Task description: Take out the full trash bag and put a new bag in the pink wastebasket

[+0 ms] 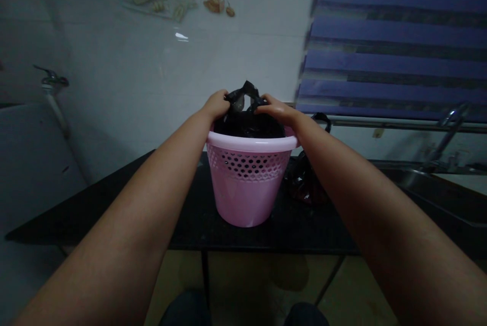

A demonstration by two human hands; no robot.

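A pink plastic wastebasket (246,194) with a band of holes below its rim stands upright on the dark counter. Inside it sits a black plastic bag (249,124), its top and handle loops rising above the rim. My left hand (217,104) grips the bag's upper left edge, fingers closed around the plastic. On the opposite side my right hand (277,108) pinches the bag near its upper right edge. The bag's lower part is hidden by the basket wall.
Behind my right forearm rests another black plastic bag (304,184), filled, partly hidden. A metal sink (437,189) with a faucet (451,130) is at the right. The dark counter (315,234) has a front edge before my knees. A wall tap (53,79) is at the left.
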